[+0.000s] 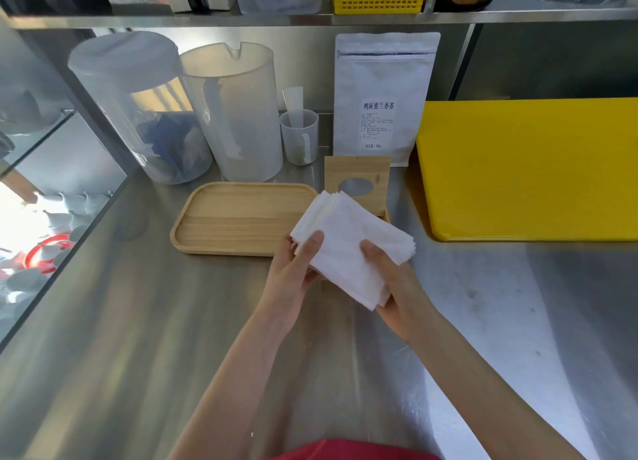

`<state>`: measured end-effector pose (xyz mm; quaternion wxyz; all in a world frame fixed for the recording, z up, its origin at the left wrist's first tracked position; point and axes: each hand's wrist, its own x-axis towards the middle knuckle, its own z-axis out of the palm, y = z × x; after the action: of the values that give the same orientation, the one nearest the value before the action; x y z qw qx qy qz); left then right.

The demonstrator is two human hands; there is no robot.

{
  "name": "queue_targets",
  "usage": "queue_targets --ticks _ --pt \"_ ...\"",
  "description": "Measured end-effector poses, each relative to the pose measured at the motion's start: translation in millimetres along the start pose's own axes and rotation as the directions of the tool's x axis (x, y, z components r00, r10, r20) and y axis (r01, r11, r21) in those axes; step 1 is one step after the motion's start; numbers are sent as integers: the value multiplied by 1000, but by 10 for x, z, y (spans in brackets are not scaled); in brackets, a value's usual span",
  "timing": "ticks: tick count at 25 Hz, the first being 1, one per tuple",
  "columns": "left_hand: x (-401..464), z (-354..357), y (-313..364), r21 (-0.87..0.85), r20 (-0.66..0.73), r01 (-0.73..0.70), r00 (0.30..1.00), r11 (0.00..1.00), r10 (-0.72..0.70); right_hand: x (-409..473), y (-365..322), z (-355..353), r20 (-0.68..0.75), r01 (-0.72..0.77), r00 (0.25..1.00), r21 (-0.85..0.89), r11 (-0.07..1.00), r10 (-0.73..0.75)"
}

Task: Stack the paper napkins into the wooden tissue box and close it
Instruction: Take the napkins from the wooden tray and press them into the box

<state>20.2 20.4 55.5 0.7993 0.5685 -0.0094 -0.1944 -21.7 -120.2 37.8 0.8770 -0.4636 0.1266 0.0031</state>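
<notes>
A thick stack of white paper napkins (pixel 352 242) is held between both hands above the steel counter. My left hand (pixel 293 273) grips its near-left edge with the thumb on top. My right hand (pixel 393 287) supports the near-right corner from below, thumb on top. Behind the stack stands the wooden tissue box, its lid (pixel 357 180) with an oval hole raised upright. The napkins hide most of the box body; only a sliver of its right edge (pixel 387 216) shows.
A wooden tray (pixel 241 218) lies left of the box. Behind it stand two large clear plastic jugs (pixel 238 114), a small measuring cup (pixel 299 136) and a white tea pouch (pixel 383 97). A yellow cutting board (pixel 528 169) lies on the right. A shelf runs overhead.
</notes>
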Motion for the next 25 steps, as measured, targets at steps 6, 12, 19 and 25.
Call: queue_targets --ticks 6,12,19,25 --pt "61 -54 232 313 131 42 988 949 -87 -20 -154 -103 3 18 1000 -196 981 -18" --pt "31 96 157 386 142 84 978 919 -150 34 -145 -86 -56 69 994 -326 943 -92" --pt "22 81 41 371 68 177 974 912 -217 65 -177 -159 -56 17 998 -360 933 -39" --pt "99 17 30 208 5 205 978 956 -210 99 -293 -332 -66 -94 995 -401 911 74"
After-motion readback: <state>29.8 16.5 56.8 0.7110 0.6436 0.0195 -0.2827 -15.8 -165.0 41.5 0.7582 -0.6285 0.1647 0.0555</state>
